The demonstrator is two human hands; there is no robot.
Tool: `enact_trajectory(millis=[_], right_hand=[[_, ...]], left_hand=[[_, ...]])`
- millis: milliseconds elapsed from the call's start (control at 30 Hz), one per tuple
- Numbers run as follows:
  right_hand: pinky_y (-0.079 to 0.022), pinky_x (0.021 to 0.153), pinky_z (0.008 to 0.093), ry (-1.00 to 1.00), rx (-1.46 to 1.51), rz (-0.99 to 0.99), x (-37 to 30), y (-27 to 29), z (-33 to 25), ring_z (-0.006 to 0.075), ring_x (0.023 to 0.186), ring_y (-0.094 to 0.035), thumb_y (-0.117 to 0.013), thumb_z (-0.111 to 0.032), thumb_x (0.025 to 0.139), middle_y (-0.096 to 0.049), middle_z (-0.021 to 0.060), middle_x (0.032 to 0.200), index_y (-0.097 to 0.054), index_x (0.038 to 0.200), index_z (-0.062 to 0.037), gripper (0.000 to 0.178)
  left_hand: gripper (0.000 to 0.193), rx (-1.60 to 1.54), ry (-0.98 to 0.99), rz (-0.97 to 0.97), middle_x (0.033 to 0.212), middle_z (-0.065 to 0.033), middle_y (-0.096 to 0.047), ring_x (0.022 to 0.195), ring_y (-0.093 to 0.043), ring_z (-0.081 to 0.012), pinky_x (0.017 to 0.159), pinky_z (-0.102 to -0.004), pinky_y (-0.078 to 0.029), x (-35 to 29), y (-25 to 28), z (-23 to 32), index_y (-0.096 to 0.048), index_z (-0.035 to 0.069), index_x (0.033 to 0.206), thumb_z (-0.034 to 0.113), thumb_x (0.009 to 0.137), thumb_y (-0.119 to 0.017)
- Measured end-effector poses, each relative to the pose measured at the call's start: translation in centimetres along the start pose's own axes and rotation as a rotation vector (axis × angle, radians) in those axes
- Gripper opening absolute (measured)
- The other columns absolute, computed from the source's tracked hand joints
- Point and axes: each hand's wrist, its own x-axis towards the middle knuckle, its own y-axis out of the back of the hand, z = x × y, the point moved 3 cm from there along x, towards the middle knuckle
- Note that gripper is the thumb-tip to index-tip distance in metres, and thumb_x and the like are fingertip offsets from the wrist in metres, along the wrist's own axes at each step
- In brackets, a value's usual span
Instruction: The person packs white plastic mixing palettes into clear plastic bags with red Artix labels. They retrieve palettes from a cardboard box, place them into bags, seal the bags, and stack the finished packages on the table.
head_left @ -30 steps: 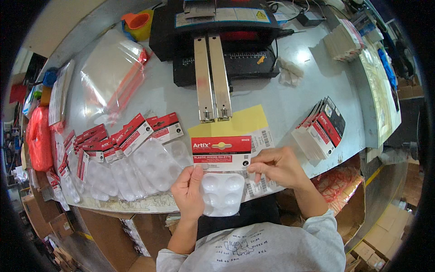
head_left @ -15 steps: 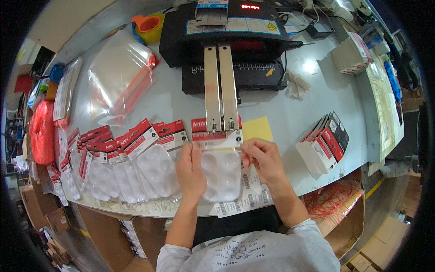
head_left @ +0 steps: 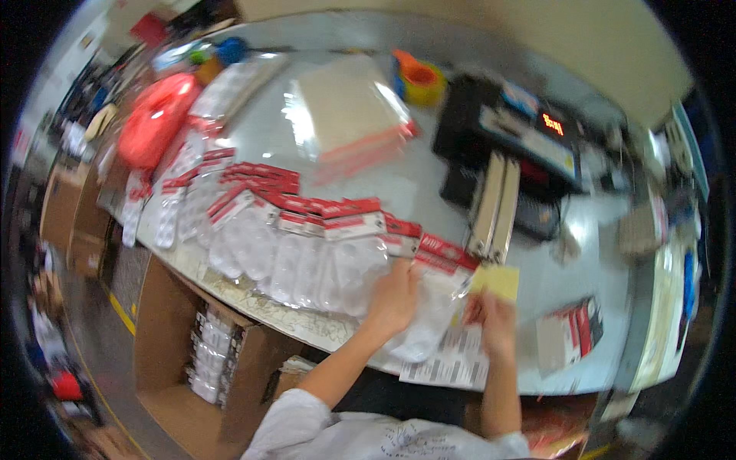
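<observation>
Gripping the palette pack [head_left: 423, 331] with my left hand [head_left: 395, 300], I've got it by its left edge, just under the red-and-white header card [head_left: 445, 257]! My right hand [head_left: 492, 316] is over by the pack's right side, fingers curled, but it's blurred, so I can't tell whether they're closed on anything. The pack is at the near edge of the table [head_left: 594, 264], its card right by the tips of two metal bars [head_left: 494, 211] reaching out of the black machine [head_left: 464, 115]. A barcode sheet [head_left: 445, 369] shows around its lower end, and a yellow sheet [head_left: 498, 281] sits just beyond my right hand. Off to my left, a row of packed palettes [head_left: 287, 264], overlapping, red cards pointing away from me! Behind them lie clear bags [head_left: 349, 107] with red edges, an orange-and-yellow cup [head_left: 420, 80] beyond, and over to the right stands a stack of cards [head_left: 567, 333]
</observation>
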Motion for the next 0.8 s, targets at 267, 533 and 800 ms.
enact_trajectory(millis=[267,533,800], right_hand=[[-0.022,0.104,0.0460,0.647,-1.161,-0.027,-4.5,-8.8,3.3,0.0323,0.135,-0.025,-0.060,-0.019,0.082,-0.029,0.0184,0.144,-0.030,0.138,-0.0044,0.065],[-0.018,0.104,0.0474,0.585,-1.386,0.091,-5.7,-5.7,6.1,0.0289,0.138,-0.019,-0.059,-0.034,0.081,-0.022,0.0106,0.150,-0.028,0.142,-0.0097,0.073],[-0.022,0.103,0.0448,0.612,-1.155,0.220,-8.2,-4.6,5.4,0.0255,0.135,-0.028,-0.060,-0.034,0.083,-0.031,0.0105,0.146,-0.030,0.140,-0.0081,0.069]], left_hand=[[0.056,0.587,-0.440,0.220,0.148,-0.0233,-0.015,0.138,-0.009,-0.0396,0.106,-0.0582,-0.015,-1.4,2.6,-1.0,-0.043,0.002,0.132,0.030,0.085,-0.052],[0.060,0.757,-0.396,0.223,0.151,-0.0199,-0.011,0.139,-0.008,-0.0369,0.107,-0.0569,-0.012,1.6,7.8,-11.0,-0.048,0.007,0.131,0.037,0.079,-0.058],[0.061,0.879,-0.375,0.180,0.146,-0.0192,-0.025,0.137,-0.017,-0.0371,0.109,-0.0541,-0.011,5.1,20.4,-19.0,-0.036,0.011,0.138,0.037,0.086,-0.054]])
